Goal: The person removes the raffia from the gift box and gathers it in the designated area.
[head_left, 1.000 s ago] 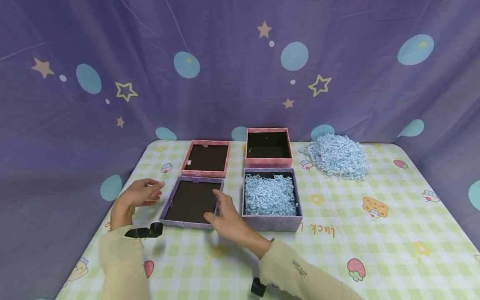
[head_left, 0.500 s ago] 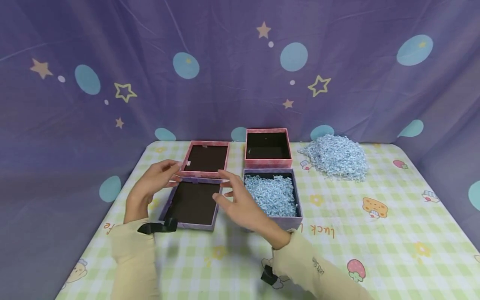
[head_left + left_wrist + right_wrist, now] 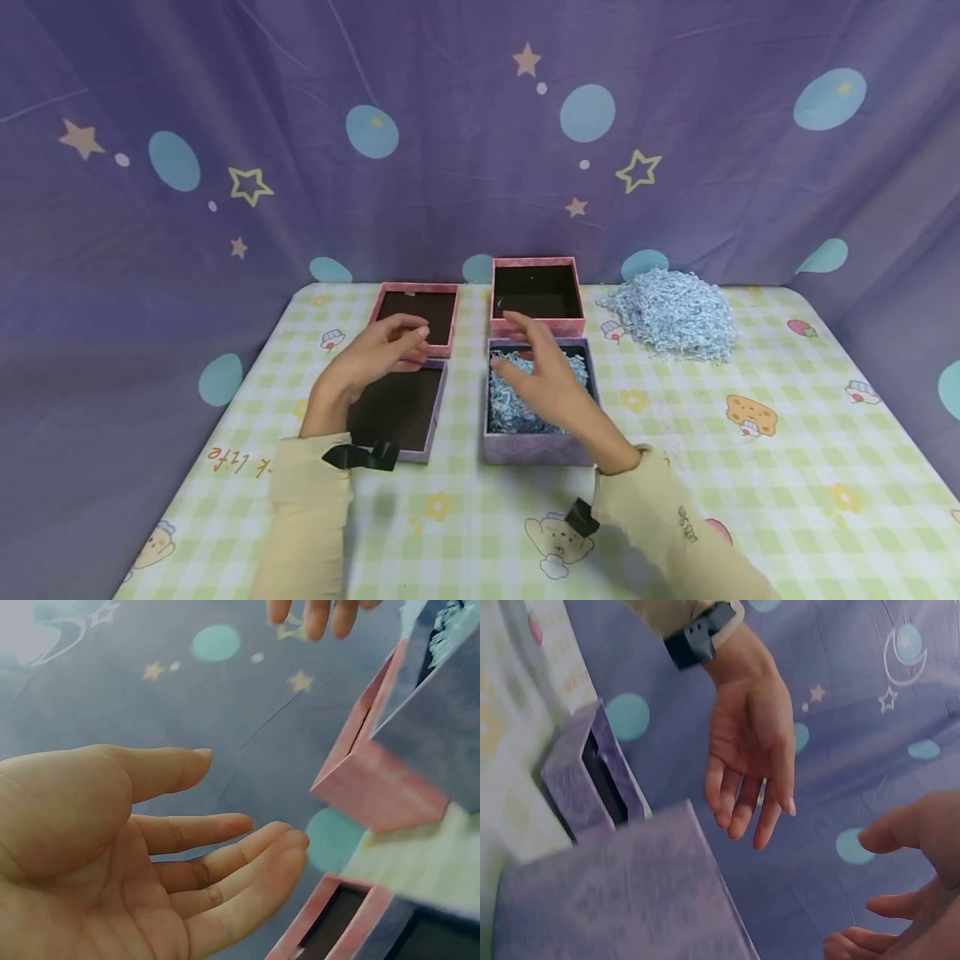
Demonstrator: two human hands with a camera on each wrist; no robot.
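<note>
My left hand [image 3: 375, 354], relaxed and empty, is held above the shallow purple box lid [image 3: 401, 408], overlapping the pink lid [image 3: 441, 312] in the head view. My right hand [image 3: 551, 383], also empty with thumb and fingers spread, hovers over the deep purple box [image 3: 536, 450]. Light blue shredded paper [image 3: 513, 412] fills that box, partly hidden by the right hand. In the left wrist view, the left palm [image 3: 90, 885] faces up with loosely bent fingers. The purple box's side [image 3: 622, 892] shows large in the right wrist view.
Behind the purple box stands a pink box [image 3: 555, 327] with a dark, bare inside. A loose heap of blue shredded paper [image 3: 671, 312] lies at the back right. A checked cloth [image 3: 675, 517] covers the table, and a purple curtain [image 3: 450, 208] hangs behind.
Both hands have moved to the right: the left from beside the purple lid to above it, the right from the lid's edge to over the filled purple box. Boxes and paper look unmoved.
</note>
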